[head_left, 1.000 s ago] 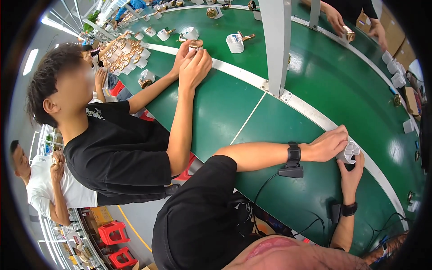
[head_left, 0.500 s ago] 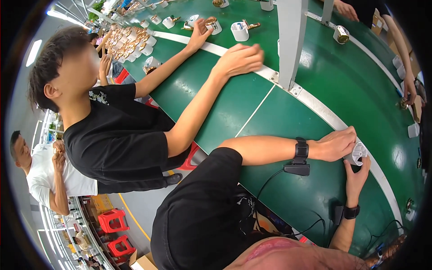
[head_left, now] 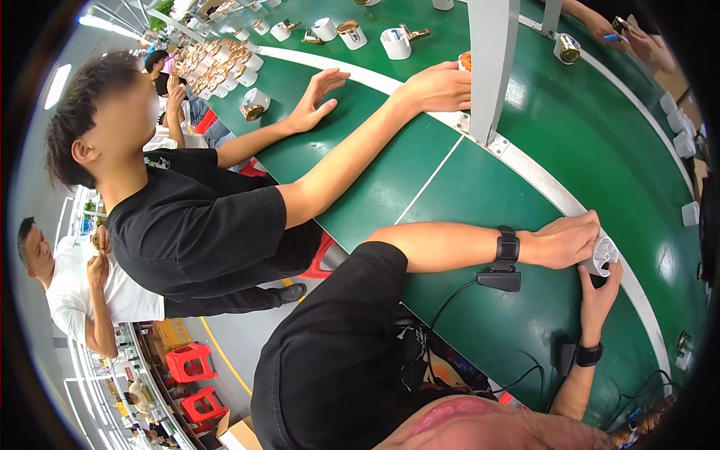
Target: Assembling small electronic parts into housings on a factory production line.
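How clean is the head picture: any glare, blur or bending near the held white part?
In the head view, the white part between the left hand and right hand looks fairly sharp; the head view's fisheye bends the white rail nearby; in the head view, pale glare marks the green surface beyond.

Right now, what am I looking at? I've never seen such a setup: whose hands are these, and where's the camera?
No robot here: a person works bare-handed, seen by a wide fisheye camera worn on their head, so straight edges look bent. Their left hand and right hand hold a hollow whitish plastic part between them. Black straps circle both wrists. Farther along the green work surface stand white cups, some with brass-coloured fittings. The hand by the grey post belongs to a co-worker.
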The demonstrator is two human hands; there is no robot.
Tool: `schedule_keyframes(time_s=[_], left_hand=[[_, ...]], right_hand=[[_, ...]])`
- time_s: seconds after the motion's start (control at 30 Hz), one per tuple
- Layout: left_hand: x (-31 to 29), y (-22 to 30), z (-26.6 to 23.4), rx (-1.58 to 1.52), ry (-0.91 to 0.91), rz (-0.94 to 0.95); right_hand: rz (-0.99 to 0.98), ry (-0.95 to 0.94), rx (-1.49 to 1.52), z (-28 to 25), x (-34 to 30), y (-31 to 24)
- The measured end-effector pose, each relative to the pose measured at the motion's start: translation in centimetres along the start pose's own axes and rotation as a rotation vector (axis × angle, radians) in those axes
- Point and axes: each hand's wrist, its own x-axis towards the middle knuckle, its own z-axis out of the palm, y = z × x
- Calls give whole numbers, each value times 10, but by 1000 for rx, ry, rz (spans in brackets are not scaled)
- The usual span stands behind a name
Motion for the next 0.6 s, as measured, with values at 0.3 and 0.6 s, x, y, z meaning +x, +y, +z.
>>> schedule_keyframes(time_s=[0.3,0.6], left_hand=[[1,-1,-2,-5,-28,-32],[0,-2,-4,-30,-62,-29]], right_hand=[[-1,13,33,2,2,-3],[4,11,40,2,1,-5]])
